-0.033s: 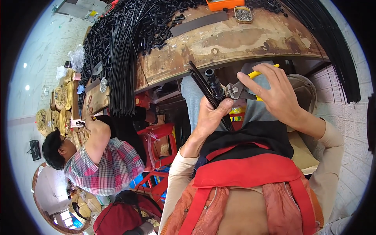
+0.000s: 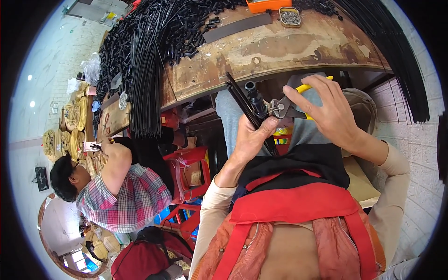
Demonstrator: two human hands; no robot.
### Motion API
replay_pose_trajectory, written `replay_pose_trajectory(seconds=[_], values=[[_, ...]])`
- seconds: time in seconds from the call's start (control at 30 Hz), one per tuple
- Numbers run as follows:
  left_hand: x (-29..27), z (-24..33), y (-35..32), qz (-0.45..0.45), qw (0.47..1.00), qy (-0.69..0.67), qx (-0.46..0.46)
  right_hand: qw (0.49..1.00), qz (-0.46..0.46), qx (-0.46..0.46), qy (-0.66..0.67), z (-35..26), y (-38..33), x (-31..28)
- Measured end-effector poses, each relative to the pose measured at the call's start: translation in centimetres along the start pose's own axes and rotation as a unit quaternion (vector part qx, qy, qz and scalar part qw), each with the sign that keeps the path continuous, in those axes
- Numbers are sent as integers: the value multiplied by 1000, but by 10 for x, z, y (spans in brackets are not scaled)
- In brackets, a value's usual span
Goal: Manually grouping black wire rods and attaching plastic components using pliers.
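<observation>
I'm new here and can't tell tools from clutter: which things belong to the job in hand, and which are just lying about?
In the job:
yellow-handled pliers, right hand
black rods and black tube, left hand
probably the similar loose black pieces on the wooden bench

Seemingly just lying about:
dark red bag
clear plastic bag

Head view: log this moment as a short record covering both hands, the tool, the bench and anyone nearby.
Left hand: holds black rods and a black tubular part
Right hand: holds yellow-handled pliers
Pliers: head beside the tubular part; exact grip unclear
Bench: wooden, with a pile of black parts, gray strip, small tray of metal bits, orange container
Rod bundle: hangs over the near edge, left side
Co-worker: plaid shirt, at left
</observation>
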State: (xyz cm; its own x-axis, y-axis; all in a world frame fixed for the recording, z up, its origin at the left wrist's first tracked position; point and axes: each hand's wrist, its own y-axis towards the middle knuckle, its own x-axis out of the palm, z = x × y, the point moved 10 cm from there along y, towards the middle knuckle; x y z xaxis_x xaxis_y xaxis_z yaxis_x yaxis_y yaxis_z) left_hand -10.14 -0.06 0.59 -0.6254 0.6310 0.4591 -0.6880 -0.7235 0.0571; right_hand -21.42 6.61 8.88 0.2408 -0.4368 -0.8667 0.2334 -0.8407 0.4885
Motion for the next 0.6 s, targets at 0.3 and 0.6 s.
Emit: replay_pose_trajectory(seconds=[0.3,0.6], values=[[-3,0,-2,-11,999,44,3,1000,11,3,2,-5,2,-4],[-2,-2,-1,-43,998,37,-10,998,-31,-38,33,4,4,-12]])
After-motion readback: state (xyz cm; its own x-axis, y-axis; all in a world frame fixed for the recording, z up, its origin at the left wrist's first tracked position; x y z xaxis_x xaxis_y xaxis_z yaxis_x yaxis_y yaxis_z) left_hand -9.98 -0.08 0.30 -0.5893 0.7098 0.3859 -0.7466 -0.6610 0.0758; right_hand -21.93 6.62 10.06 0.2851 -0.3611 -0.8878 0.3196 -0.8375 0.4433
